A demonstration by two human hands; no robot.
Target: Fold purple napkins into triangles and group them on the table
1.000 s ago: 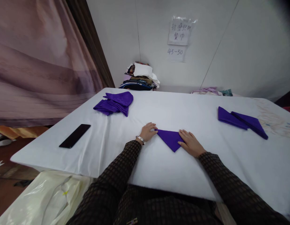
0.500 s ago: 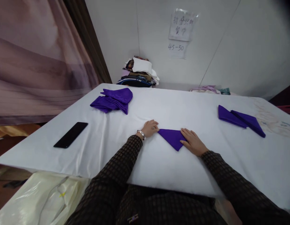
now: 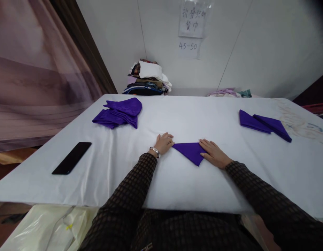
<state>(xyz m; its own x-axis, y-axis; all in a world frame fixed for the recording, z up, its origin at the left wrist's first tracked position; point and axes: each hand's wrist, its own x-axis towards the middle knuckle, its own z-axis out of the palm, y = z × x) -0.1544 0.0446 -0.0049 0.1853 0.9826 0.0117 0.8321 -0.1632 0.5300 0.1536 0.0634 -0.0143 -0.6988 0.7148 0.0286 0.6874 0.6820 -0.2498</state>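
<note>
A purple cloth napkin [image 3: 189, 151], folded into a triangle-like shape, lies flat on the white-covered table [image 3: 192, 188] in front of me. My left hand [image 3: 164, 143] rests at its left corner, fingers stretched out and touching the tip. On its right end my right hand [image 3: 215, 153] lies flat, fingers extended over the cloth. Farther left is a loose heap of purple napkins [image 3: 119, 113]. To the right lie folded purple napkins [image 3: 266, 124], one partly over the other.
A black phone [image 3: 71, 158] lies on the table's left side. Stacked clothes [image 3: 148, 78] stand behind the back edge, with more fabric [image 3: 225, 92] to the right. Paper signs [image 3: 192, 21] hang on the wall. A curtain [image 3: 38, 76] hangs left; a plastic-wrapped bundle [image 3: 46, 226] sits below the table.
My left hand's fingers have spread from a pinch at the napkin's corner to lying flatter. My right hand stays on the right end. The camera view has shifted slightly.
</note>
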